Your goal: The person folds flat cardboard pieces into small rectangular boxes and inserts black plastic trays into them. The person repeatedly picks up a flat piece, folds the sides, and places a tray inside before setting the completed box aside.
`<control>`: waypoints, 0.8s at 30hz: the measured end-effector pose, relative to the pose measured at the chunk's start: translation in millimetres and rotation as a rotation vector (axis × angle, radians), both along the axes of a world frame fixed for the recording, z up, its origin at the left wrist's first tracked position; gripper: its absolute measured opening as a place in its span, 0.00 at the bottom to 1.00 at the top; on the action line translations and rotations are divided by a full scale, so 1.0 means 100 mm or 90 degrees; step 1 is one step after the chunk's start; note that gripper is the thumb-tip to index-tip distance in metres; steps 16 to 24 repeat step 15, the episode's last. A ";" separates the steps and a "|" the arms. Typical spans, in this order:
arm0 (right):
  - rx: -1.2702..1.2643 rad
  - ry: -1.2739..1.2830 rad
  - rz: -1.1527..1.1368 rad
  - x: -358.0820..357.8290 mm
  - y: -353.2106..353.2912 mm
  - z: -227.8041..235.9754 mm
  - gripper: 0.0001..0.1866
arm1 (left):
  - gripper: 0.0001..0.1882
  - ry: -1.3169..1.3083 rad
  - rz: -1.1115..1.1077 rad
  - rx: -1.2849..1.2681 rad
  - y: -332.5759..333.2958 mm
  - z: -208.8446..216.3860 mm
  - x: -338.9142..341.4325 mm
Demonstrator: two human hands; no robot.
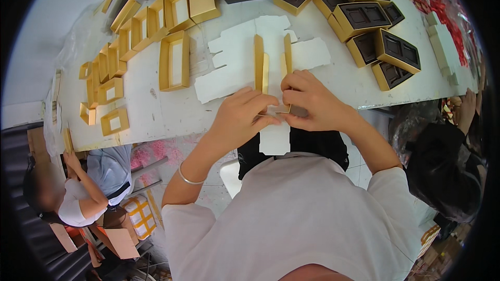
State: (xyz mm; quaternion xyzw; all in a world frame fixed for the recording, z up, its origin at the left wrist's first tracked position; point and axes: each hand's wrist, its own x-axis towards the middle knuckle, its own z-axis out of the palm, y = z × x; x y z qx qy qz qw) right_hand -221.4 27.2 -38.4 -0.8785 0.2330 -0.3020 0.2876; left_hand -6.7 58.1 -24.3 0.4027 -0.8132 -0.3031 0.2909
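Note:
A partly folded cardboard box (259, 65), gold on its raised side panels and white elsewhere, stands near the table's front edge. The near end of it is pinched by my left hand (240, 117), fingers and thumb closed. On the same end, to the right, my right hand (316, 100) grips the card with bent fingers. A white flap (275, 141) sticks out past the table edge toward my lap. Beneath and around the box lie flat white cardboard blanks (232, 49). My fingers hide the corner folds between them.
Empty gold box frames (174, 61) form a row at the left. Gold boxes with dark inserts (362, 15) are stacked at the back right, near red material (442, 13). One person (83, 198) works at the left, another (442, 161) at the right. The white table (156, 112) curves around.

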 end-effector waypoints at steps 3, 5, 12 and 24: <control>0.061 0.010 0.004 -0.02 0.01 0.02 0.13 | 0.10 -0.023 0.040 -0.023 0.00 -0.02 -0.13; 0.071 0.024 0.003 -0.05 0.03 0.07 0.17 | 0.09 -0.036 0.052 -0.009 0.04 -0.05 -0.13; -0.099 0.099 -0.052 -0.13 0.37 0.05 0.33 | 0.09 0.043 0.138 0.087 0.08 -0.03 -0.19; -0.075 -0.032 -0.063 -0.15 0.35 -0.30 0.37 | 0.08 0.152 0.117 0.253 0.06 0.03 -0.21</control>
